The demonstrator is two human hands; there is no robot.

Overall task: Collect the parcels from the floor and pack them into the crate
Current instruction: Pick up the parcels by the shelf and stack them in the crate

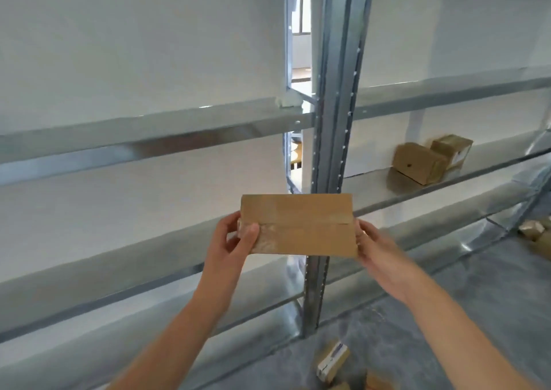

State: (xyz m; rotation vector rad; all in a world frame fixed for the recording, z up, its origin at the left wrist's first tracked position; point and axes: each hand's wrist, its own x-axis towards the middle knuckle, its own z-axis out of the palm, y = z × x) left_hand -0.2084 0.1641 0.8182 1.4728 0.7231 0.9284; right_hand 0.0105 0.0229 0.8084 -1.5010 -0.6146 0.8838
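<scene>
I hold a flat brown cardboard parcel [301, 224] up in front of me with both hands, its taped face toward me. My left hand [235, 234] grips its left end, thumb on the front. My right hand [375, 246] grips the right end, fingers behind it. Several more small parcels [332, 360] lie on the grey floor at the bottom of the view. Other parcels [533, 231] lie on the floor at the far right. No crate is in view.
Metal shelving fills the view, with a grey upright post [331, 151] right behind the held parcel. Two brown boxes [423, 163] sit on the shelf board to the right. White wall panels stand behind the shelves.
</scene>
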